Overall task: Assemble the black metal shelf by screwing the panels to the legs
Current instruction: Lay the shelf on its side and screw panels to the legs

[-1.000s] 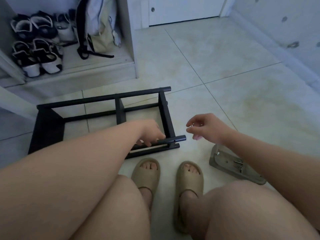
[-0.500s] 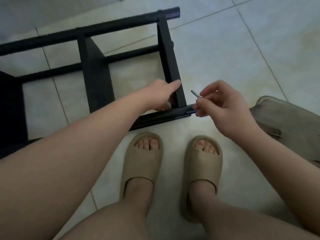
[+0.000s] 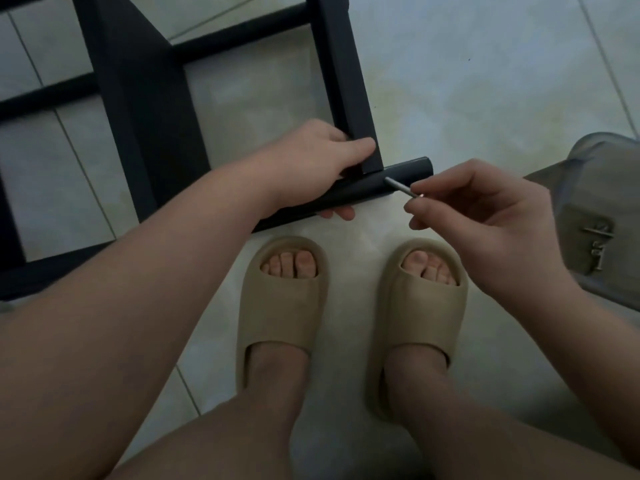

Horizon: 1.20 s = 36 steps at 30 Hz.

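The black metal shelf [image 3: 138,109] lies on its side on the tiled floor. Its near round leg [image 3: 367,190] runs left to right in front of my feet, and a flat panel [image 3: 346,74] meets it at the corner. My left hand [image 3: 322,164] grips that corner, thumb on the panel's end and fingers curled under the leg. My right hand [image 3: 474,209] pinches a thin silver screw [image 3: 400,186] whose tip touches the side of the leg near its right end.
A grey plastic tray [image 3: 595,188] with small metal hardware [image 3: 597,244] lies on the floor at the right edge. My feet in beige slides [image 3: 280,306] stand just below the shelf leg. Pale floor tiles [image 3: 467,81] surround everything.
The view has dropped and closed in on the corner. My right hand has brought the screw down from above the leg end until its tip touches the leg. My left hand stays on the corner.
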Each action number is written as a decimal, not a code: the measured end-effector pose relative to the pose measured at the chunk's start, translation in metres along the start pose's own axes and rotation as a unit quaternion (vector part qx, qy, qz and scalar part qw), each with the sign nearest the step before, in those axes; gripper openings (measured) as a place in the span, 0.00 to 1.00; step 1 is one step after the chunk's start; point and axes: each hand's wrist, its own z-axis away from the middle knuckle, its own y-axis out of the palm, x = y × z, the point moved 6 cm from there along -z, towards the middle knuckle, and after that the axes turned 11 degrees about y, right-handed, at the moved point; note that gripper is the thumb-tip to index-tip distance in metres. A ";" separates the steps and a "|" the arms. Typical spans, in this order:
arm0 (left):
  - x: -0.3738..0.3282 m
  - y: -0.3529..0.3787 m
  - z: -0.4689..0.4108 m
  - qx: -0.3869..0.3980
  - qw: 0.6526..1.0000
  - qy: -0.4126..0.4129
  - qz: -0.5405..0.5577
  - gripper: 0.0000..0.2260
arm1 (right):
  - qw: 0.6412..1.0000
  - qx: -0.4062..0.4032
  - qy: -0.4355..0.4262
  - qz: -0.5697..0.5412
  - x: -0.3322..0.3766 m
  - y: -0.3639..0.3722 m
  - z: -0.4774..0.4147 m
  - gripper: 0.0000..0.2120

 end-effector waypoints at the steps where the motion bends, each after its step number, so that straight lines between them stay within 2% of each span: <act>1: 0.000 -0.001 0.000 -0.004 1.000 0.000 0.005 0.18 | 1.000 0.000 0.004 0.004 -0.001 -0.001 0.002 0.07; 10: 0.002 -0.001 -0.001 -0.005 1.000 0.010 0.003 0.19 | 0.999 0.011 0.001 0.035 -0.008 -0.001 0.005 0.06; 16: 0.005 -0.002 -0.002 -0.009 1.000 0.019 -0.010 0.19 | 0.988 0.024 -0.064 0.138 -0.006 0.015 0.010 0.03; 22: 0.008 -0.004 -0.003 -0.001 0.999 0.019 -0.029 0.22 | 0.981 -0.002 -0.105 0.165 -0.005 0.013 0.013 0.03; 26: 0.008 -0.003 -0.004 -0.004 0.999 0.024 -0.029 0.21 | 0.984 -0.009 -0.089 0.151 -0.006 0.016 0.008 0.02; 31: 0.008 -0.003 -0.004 -0.002 0.999 0.023 -0.031 0.23 | 0.996 -0.007 -0.013 0.083 -0.010 0.023 -0.008 0.03; 36: 0.007 -0.003 -0.003 -0.004 0.999 0.029 -0.027 0.24 | 0.998 -0.007 0.022 0.064 -0.011 0.028 -0.008 0.02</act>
